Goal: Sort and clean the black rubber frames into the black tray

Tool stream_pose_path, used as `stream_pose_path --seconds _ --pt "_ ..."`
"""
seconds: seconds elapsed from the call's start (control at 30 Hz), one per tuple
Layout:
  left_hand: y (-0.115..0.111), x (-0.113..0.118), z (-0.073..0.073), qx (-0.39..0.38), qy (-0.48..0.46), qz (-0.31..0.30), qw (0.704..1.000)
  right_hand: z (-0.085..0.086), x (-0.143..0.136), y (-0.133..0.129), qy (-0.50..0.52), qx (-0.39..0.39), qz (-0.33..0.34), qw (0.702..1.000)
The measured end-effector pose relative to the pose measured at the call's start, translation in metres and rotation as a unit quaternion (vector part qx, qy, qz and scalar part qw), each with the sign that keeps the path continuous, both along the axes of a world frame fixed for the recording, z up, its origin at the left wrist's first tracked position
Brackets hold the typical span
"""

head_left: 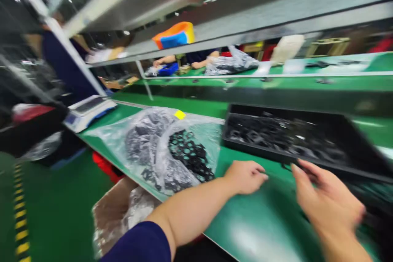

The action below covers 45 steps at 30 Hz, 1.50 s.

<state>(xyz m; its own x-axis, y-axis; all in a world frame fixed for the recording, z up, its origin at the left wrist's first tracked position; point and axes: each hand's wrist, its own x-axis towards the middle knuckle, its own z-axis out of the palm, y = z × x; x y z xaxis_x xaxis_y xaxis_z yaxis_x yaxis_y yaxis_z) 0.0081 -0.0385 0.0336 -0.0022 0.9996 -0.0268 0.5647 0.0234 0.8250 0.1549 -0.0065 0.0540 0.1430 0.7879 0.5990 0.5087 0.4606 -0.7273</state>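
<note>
Over the green tabletop [251, 221], my left hand [247, 177] is closed in a pinch, with a small dark bit at its fingertips too blurred to name. To its right, my right hand [325, 196] has thumb and fingers pressed together near the front edge of a black tray [254, 144]; a small dark piece shows at the fingertips, unclear in shape. Many black ring-like parts [267, 131] lie in the tray. Left of my left hand, clear plastic bags [147, 139] rest on the table, and black parts [192, 153] are spread at the opening of one.
A scale [90, 110] sits at the table's far left corner. Below the front edge is a cardboard box [112, 208] with plastic in it. A shelf [215, 45] runs above the table. People work behind it, and another person [66, 61] is at the left.
</note>
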Motion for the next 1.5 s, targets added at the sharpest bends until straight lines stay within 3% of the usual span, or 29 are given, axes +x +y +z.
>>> stream_pose_path --seconds 0.13,0.23,0.33,0.43,0.53,0.63,0.83,0.97,1.1,1.23,1.33,1.5 --pt "-0.004 0.000 0.000 0.059 0.008 0.021 0.998 0.006 0.031 0.006 0.137 -0.041 -0.031 0.989" --pt "0.000 -0.003 -0.011 0.072 -0.003 0.012 0.997 0.011 0.061 0.008 0.147 -0.038 -0.035 0.988" --pt "0.000 -0.005 -0.019 0.074 -0.012 -0.002 0.997 0.016 0.085 -0.002 0.072 -0.093 -0.009 0.993" --pt "-0.002 -0.005 -0.020 0.083 -0.016 -0.006 0.996 0.015 0.092 -0.016 -0.085 -0.147 0.040 0.985" --pt "-0.002 -0.006 -0.017 0.075 -0.010 -0.004 0.997 0.006 0.080 -0.025 -0.227 -0.126 0.079 0.962" --pt "-0.004 -0.006 -0.013 0.064 -0.004 -0.002 0.998 -0.003 0.058 -0.028 -0.277 -0.093 0.104 0.951" --pt "-0.013 -0.002 -0.010 0.118 -0.013 -0.007 0.993 -0.020 0.001 -0.012 -0.084 -0.147 0.112 0.979" --pt "-0.020 -0.006 0.001 0.166 0.018 0.041 0.985 -0.039 -0.023 -0.005 0.029 -0.101 0.089 0.990" --pt "-0.026 -0.041 0.027 0.176 0.180 0.033 0.967 -0.049 -0.020 -0.010 -0.032 -0.043 0.106 0.993" --pt "-0.025 -0.099 0.047 0.087 0.370 0.072 0.922 -0.048 -0.013 -0.012 -0.068 -0.045 0.117 0.990" --pt "-0.021 -0.134 0.046 -0.006 0.441 0.096 0.892 -0.045 -0.012 -0.012 -0.080 -0.048 0.121 0.988" --pt "-0.016 -0.158 0.038 -0.043 0.430 0.055 0.900 -0.040 -0.009 -0.013 -0.074 -0.050 0.130 0.987"
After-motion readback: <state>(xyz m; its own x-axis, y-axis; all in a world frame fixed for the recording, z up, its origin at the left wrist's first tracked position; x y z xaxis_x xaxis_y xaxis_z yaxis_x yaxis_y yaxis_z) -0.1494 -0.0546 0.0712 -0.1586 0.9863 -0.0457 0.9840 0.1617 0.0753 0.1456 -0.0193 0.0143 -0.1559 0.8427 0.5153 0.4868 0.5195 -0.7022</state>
